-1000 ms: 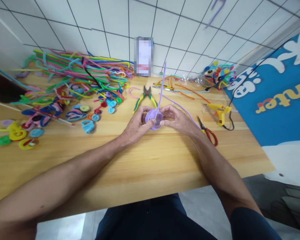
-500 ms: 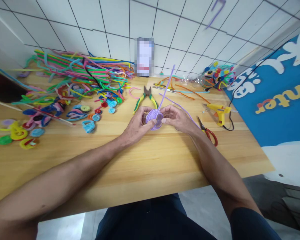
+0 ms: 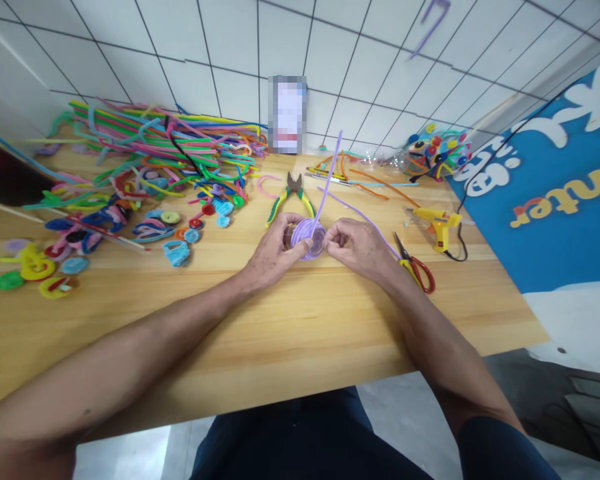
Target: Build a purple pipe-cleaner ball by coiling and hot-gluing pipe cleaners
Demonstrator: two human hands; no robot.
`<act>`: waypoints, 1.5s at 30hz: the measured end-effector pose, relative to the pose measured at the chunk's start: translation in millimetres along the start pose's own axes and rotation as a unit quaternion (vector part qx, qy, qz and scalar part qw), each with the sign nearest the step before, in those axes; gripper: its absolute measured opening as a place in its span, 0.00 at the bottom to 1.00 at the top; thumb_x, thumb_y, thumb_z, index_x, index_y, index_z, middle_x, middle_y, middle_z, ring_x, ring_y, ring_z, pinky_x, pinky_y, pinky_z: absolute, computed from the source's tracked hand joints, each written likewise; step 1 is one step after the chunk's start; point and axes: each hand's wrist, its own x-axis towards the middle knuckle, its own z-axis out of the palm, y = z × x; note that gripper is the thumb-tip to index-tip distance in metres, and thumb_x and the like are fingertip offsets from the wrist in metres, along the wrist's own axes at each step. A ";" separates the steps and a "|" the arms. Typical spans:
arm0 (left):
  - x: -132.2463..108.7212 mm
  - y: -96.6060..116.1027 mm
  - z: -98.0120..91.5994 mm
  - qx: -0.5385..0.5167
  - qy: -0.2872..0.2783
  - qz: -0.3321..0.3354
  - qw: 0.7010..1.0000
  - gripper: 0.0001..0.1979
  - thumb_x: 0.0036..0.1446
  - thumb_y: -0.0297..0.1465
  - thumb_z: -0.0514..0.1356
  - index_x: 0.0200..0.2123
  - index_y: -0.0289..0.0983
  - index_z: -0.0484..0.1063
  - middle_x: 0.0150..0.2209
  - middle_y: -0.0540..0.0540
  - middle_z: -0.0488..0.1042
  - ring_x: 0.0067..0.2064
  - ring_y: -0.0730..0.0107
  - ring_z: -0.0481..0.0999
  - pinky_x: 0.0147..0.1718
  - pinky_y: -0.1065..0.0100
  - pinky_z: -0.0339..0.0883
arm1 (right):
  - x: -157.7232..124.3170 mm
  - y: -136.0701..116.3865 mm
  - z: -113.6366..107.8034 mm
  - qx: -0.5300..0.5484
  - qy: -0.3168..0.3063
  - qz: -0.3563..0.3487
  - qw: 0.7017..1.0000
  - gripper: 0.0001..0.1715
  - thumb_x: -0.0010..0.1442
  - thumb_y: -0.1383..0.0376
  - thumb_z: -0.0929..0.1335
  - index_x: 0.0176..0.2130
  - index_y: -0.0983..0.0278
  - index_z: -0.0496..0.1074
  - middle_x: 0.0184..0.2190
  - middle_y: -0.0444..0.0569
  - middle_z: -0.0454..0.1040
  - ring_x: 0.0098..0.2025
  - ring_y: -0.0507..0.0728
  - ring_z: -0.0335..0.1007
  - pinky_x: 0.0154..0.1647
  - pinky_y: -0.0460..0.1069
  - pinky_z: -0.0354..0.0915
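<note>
My left hand (image 3: 276, 250) and my right hand (image 3: 354, 245) meet over the middle of the wooden table (image 3: 280, 320). Between them they hold a coil of lilac pipe cleaner (image 3: 309, 238) wound round a small brownish core. The left thumb presses on the coil's front. My right fingers pinch its right side. One loose lilac end (image 3: 330, 177) sticks up and away from the coil, and a second lilac strand (image 3: 360, 215) trails off behind my right hand.
Yellow-handled pliers (image 3: 289, 192) lie just behind the coil. Red-handled scissors (image 3: 416, 265) and a yellow glue gun (image 3: 437, 223) lie to the right. A heap of coloured pipe cleaners (image 3: 160, 150) and several small coiled discs (image 3: 175, 252) fill the left. A blue banner (image 3: 555, 200) hangs at the right.
The upright lilac end has swung from nearly vertical to leaning right, then partly back. My right fingers have closed tighter on the coil's side. My left hand stays put.
</note>
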 end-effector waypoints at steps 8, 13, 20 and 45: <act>0.4 1.5 0.1 -0.004 -0.002 -0.010 1.000 0.22 0.62 0.40 0.68 0.55 0.39 0.68 0.50 0.44 0.79 0.49 0.63 0.80 0.53 0.59 0.74 | 6.1 6.1 -4.8 0.113 0.109 0.075 0.985 0.04 0.58 0.64 0.70 0.30 0.58 0.72 0.27 0.43 0.75 0.30 0.55 0.68 0.35 0.52 0.65; 0.6 1.8 0.8 -0.001 0.005 0.000 1.000 0.20 0.63 0.39 0.68 0.53 0.40 0.69 0.49 0.45 0.79 0.48 0.63 0.80 0.50 0.61 0.75 | 6.3 6.9 2.8 0.062 0.051 0.023 0.997 0.05 0.62 0.64 0.71 0.32 0.58 0.75 0.30 0.45 0.79 0.33 0.56 0.71 0.36 0.52 0.65; 0.7 2.8 0.1 0.012 0.000 0.006 1.000 0.20 0.64 0.40 0.68 0.53 0.40 0.68 0.48 0.45 0.79 0.47 0.64 0.80 0.47 0.62 0.76 | 2.7 7.9 3.7 -0.022 0.042 -0.066 0.997 0.06 0.68 0.65 0.70 0.36 0.57 0.75 0.35 0.48 0.81 0.38 0.59 0.74 0.43 0.54 0.69; 0.8 3.2 0.8 0.016 0.002 0.008 1.000 0.18 0.64 0.38 0.66 0.53 0.39 0.68 0.51 0.44 0.79 0.47 0.65 0.81 0.47 0.63 0.76 | -15.1 9.9 3.1 -0.118 0.129 -0.169 0.970 0.14 0.65 0.75 0.70 0.46 0.59 0.81 0.37 0.47 0.84 0.38 0.57 0.81 0.41 0.52 0.75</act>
